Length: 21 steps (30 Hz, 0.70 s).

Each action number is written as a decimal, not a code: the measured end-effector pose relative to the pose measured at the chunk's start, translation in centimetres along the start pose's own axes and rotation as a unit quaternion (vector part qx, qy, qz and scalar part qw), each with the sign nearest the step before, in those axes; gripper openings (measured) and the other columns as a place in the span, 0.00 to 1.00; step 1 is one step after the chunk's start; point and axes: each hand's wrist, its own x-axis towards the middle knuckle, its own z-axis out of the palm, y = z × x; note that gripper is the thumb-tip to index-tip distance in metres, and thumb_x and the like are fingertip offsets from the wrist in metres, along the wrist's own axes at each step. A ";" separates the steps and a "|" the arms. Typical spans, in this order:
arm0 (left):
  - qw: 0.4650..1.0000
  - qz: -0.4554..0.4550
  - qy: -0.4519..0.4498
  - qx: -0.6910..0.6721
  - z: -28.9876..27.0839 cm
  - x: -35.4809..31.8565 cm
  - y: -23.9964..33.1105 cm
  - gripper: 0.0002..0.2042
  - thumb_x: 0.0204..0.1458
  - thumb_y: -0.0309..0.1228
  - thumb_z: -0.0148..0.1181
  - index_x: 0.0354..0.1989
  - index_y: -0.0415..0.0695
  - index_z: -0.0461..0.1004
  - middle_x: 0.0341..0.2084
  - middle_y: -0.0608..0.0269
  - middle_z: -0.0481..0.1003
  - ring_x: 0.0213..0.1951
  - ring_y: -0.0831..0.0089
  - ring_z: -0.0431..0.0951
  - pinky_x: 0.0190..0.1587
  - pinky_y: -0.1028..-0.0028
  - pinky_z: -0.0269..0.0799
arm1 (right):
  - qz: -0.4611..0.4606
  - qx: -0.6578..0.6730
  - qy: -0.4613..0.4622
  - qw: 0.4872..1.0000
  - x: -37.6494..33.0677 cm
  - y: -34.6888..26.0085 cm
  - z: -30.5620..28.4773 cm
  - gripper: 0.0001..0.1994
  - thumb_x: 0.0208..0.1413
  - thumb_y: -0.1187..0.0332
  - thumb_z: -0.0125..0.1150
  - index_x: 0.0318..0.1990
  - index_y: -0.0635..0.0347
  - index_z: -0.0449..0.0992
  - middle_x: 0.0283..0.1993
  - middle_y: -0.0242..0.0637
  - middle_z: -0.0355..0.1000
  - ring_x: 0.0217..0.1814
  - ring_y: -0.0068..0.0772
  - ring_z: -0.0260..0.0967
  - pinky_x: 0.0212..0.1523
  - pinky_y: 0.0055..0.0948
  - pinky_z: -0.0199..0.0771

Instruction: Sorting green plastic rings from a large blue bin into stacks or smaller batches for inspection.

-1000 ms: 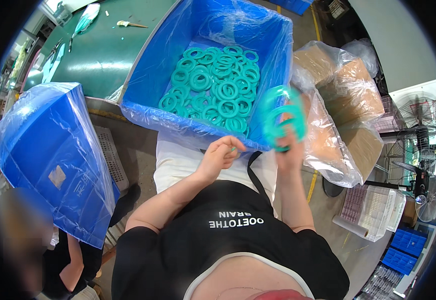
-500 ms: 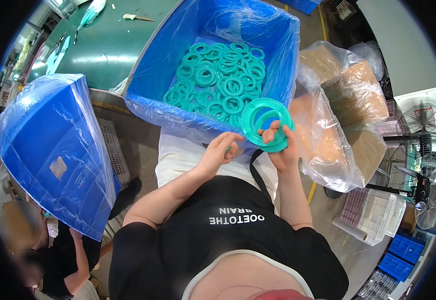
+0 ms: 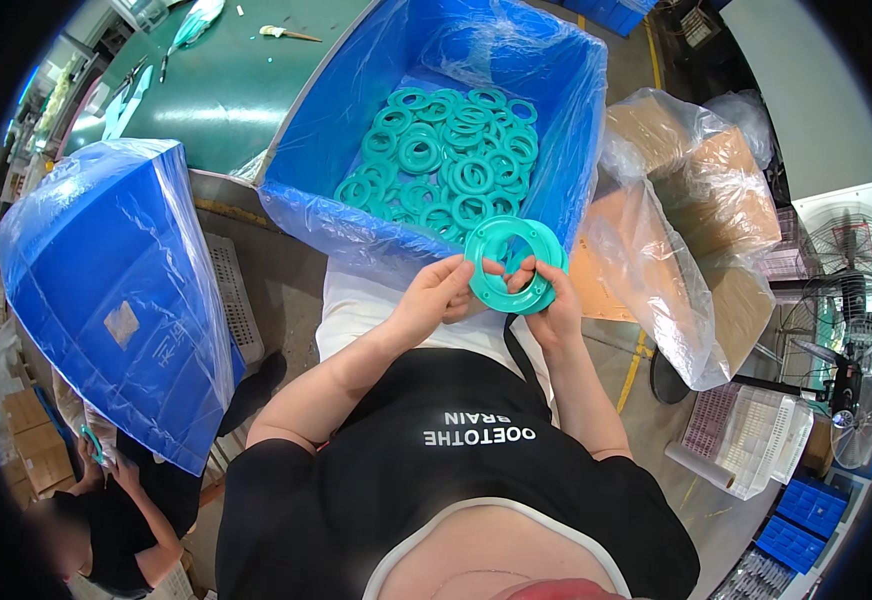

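Note:
In front of my body, over the near edge of a blue bin (image 3: 311,190), I hold a green flanged plastic ring (image 3: 486,283) with small holes round its rim. My right hand (image 3: 557,318) is closed on its right side, with fingertips showing in the opening. My left hand (image 3: 434,298) pinches the left rim, its thumb and forefinger pressed together there. A second green edge shows behind the ring; whether it is a separate part I cannot tell. Many similar green rings (image 3: 419,152) lie piled in the plastic-lined bin.
On the left stands another plastic-covered blue bin (image 3: 106,290); below it a co-worker's hands (image 3: 106,470) hold a green piece. A green table (image 3: 216,85) bears a brush (image 3: 289,33). Bagged cardboard boxes (image 3: 726,195), a crate (image 3: 756,430) and a fan (image 3: 846,400) are on the right.
My left hand has moved right and up onto the ring's rim. The ring has come slightly left and lower in my right hand. The co-worker's hands have come into view.

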 end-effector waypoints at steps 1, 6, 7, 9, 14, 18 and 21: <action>1.000 0.000 -0.001 0.000 -0.2 0.0 -0.1 0.16 0.64 0.40 0.42 0.43 0.40 0.72 0.19 0.78 0.60 0.18 0.88 0.49 0.20 0.84 0.45 | -0.003 -0.018 -0.003 1.000 -0.1 0.0 0.0 0.11 0.57 0.68 0.49 0.38 0.68 0.73 0.31 0.43 0.74 0.33 0.34 0.72 0.39 0.30 0.72; 0.997 -0.009 0.049 0.066 -0.5 0.0 0.7 0.12 0.62 0.37 0.47 0.37 0.42 0.72 0.18 0.79 0.60 0.18 0.90 0.52 0.21 0.84 0.47 | -0.095 -0.247 0.031 0.964 -0.6 0.0 0.0 0.10 0.56 0.66 0.55 0.35 0.67 0.74 0.30 0.38 0.74 0.33 0.26 0.71 0.36 0.24 0.69; 0.997 -0.006 0.051 0.065 -0.6 0.0 0.7 0.12 0.62 0.37 0.47 0.37 0.42 0.72 0.18 0.79 0.60 0.18 0.90 0.52 0.21 0.84 0.47 | -0.106 -0.309 0.034 0.945 -0.8 -0.2 -0.1 0.11 0.55 0.65 0.56 0.34 0.66 0.75 0.30 0.36 0.74 0.32 0.22 0.70 0.34 0.23 0.68; 0.980 -0.013 0.129 0.150 -1.1 0.4 0.1 0.11 0.61 0.35 0.49 0.34 0.42 0.73 0.19 0.79 0.64 0.20 0.89 0.58 0.21 0.82 0.53 | -0.116 -0.370 0.035 0.921 -1.2 -0.5 0.2 0.11 0.55 0.64 0.58 0.34 0.65 0.76 0.29 0.33 0.74 0.30 0.19 0.69 0.31 0.21 0.67; 0.836 0.179 0.196 0.480 -2.8 0.8 -1.0 0.09 0.58 0.31 0.51 0.31 0.38 0.70 0.20 0.61 0.70 0.23 0.66 0.69 0.25 0.68 0.62 | -0.099 -0.367 0.010 0.925 -1.8 -0.4 2.0 0.12 0.55 0.63 0.58 0.35 0.65 0.76 0.28 0.32 0.73 0.22 0.18 0.67 0.24 0.18 0.65; 0.704 0.266 0.197 0.628 -3.5 0.9 -0.3 0.06 0.55 0.27 0.49 0.29 0.38 0.67 0.26 0.45 0.71 0.30 0.44 0.70 0.30 0.56 0.64 | -0.078 -0.370 -0.005 0.926 -1.9 -0.2 1.9 0.11 0.55 0.64 0.59 0.35 0.65 0.76 0.28 0.32 0.74 0.23 0.18 0.68 0.25 0.18 0.66; 0.705 0.271 0.181 0.630 -4.1 1.1 -0.2 0.07 0.57 0.27 0.47 0.29 0.38 0.68 0.24 0.48 0.71 0.28 0.48 0.72 0.30 0.59 0.65 | -0.069 -0.375 -0.005 0.925 -2.1 -0.6 2.1 0.10 0.55 0.65 0.59 0.35 0.65 0.76 0.29 0.34 0.74 0.23 0.20 0.69 0.26 0.20 0.68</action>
